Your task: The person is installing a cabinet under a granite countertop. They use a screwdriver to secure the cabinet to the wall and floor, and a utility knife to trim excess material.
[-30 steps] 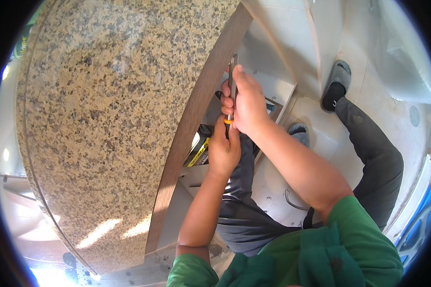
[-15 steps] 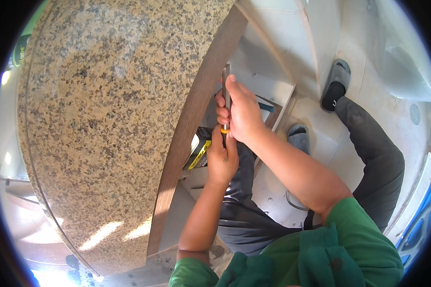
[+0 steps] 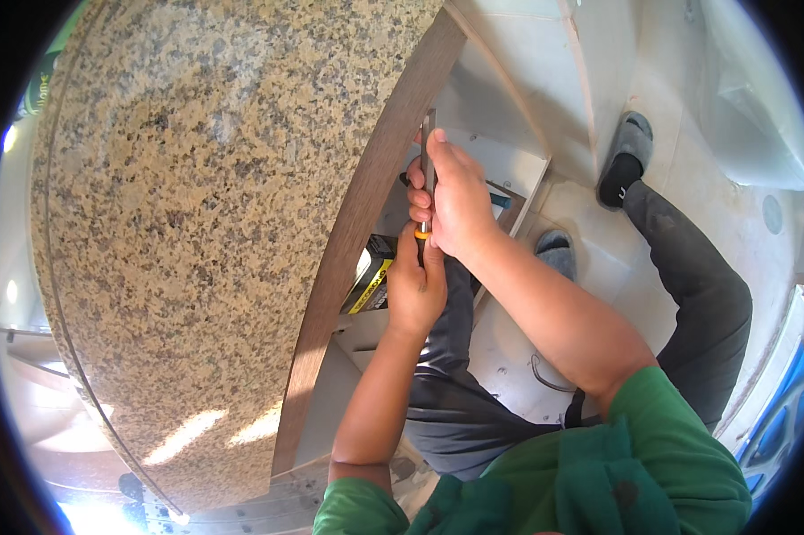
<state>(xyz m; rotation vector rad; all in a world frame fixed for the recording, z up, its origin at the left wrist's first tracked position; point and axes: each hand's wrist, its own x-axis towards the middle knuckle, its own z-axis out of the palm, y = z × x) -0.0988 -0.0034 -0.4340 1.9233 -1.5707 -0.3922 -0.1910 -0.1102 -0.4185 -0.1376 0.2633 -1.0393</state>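
Observation:
A chisel-like hand tool (image 3: pixel 431 160) stands out between my hands, with a flat grey steel blade, an orange collar and a dark handle. My left hand (image 3: pixel 415 292) is closed round the handle, just below the collar. Above it, my right hand (image 3: pixel 457 201) wraps the blade, thumb laid along it and fingers curled round from the left. The blade's far end reaches past my right thumb, close to the brown wooden edge (image 3: pixel 379 143) of the counter. What the tip touches, if anything, I cannot make out.
On the left spreads a speckled granite countertop (image 3: pixel 188 241). Below its edge is an open pale drawer or cabinet (image 3: pixel 528 192), with a black and yellow box (image 3: pixel 371 278) near my left hand. My slippered foot (image 3: pixel 629 156) rests on the tiled floor (image 3: pixel 553 209). Clear plastic sheeting (image 3: pixel 758 116) hangs far right.
Both hands and the tool have shifted slightly away from me and a little to the right. My grip on the tool looks the same.

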